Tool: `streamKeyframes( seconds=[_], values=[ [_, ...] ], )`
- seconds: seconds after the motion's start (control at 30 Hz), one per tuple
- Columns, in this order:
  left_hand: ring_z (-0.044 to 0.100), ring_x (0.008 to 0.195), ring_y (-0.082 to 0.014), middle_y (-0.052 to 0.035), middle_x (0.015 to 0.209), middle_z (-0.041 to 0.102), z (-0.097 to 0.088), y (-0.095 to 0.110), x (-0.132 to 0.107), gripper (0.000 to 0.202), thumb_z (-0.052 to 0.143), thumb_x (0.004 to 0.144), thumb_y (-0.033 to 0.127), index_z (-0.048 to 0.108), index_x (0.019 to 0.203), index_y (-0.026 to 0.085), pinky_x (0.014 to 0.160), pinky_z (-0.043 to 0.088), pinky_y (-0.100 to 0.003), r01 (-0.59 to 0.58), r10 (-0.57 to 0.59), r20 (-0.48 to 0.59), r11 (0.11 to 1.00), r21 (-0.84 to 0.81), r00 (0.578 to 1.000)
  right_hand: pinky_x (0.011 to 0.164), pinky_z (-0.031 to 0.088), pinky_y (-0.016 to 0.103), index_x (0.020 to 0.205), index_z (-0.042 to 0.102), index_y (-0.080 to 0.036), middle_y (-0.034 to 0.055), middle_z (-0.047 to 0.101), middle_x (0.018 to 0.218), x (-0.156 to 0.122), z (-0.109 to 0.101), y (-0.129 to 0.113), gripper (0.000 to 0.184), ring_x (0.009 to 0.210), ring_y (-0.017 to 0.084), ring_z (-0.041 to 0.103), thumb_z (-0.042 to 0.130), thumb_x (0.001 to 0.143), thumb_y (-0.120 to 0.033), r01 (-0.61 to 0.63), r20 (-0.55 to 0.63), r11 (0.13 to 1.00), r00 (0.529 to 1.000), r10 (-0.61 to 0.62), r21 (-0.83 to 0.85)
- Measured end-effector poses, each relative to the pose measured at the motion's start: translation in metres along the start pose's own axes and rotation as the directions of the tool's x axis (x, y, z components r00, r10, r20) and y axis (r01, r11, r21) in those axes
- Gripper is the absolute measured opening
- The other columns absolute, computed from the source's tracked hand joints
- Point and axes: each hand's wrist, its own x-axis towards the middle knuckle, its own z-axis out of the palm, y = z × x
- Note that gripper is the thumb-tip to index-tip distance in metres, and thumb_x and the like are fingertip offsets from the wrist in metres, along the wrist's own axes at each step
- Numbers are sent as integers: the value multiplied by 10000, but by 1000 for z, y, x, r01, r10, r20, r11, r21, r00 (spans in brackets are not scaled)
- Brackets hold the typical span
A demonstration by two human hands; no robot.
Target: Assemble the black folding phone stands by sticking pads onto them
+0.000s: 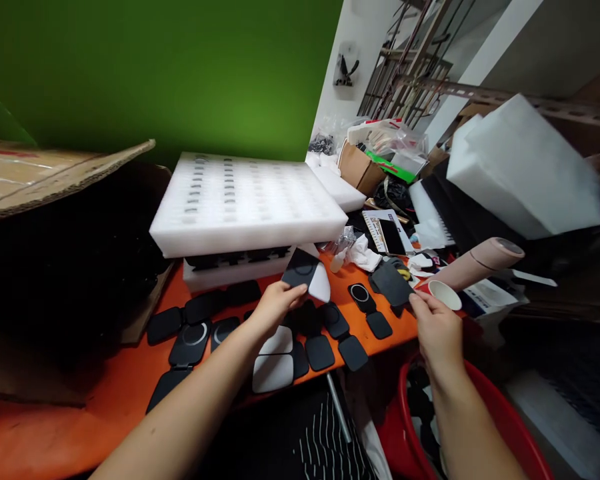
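Observation:
My left hand (280,303) is closed on a dark flat charger pad (300,267), gripping its lower edge between thumb and fingers. A white rounded panel (321,283) shows right beside that pad; whether the two are joined I cannot tell. My right hand (436,323) pinches the corner of a thin black plate (395,285), raised over the right part of the orange table (110,373). Between and below the hands lie several black folding charger pads (353,352), some with a pale ring, and a white charger pad (273,372).
White foam trays (250,230) are stacked behind the pads. At left gapes a cardboard box (70,180). A pink bottle (480,261), a paper cup (445,295) and a phone (391,237) stand or lie at right. Below the edge is a red bucket (517,427) holding pieces.

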Motion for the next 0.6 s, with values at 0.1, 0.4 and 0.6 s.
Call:
streamKeyframes(
  seconds=[0.1,0.4,0.6],
  values=[
    [515,528,-120,-15,553,588,20,4,16,343,775,544,442,627,572,135,543,378,-242,30,-33,57,998,53,998,715,505,350,887,715,-122,120,718,838,-14,-3,-1,320,774,256,655,566,752,-372,147,-45,983,987,-153,-110],
    [309,469,-81,64,524,353,20,-38,-58,645,470,764,659,684,998,97,458,238,-225,49,-45,85,998,-49,995,807,490,347,942,680,-215,81,660,937,-95,52,-24,185,893,204,610,573,819,-301,438,422,863,752,-506,254],
    [315,477,-88,56,527,351,5,-39,-73,632,452,784,648,679,1040,117,460,237,-231,53,-49,48,995,-88,998,612,463,266,742,592,-172,11,590,696,-95,62,-31,271,645,149,560,591,774,-442,-187,715,944,695,-69,273]
  ],
)
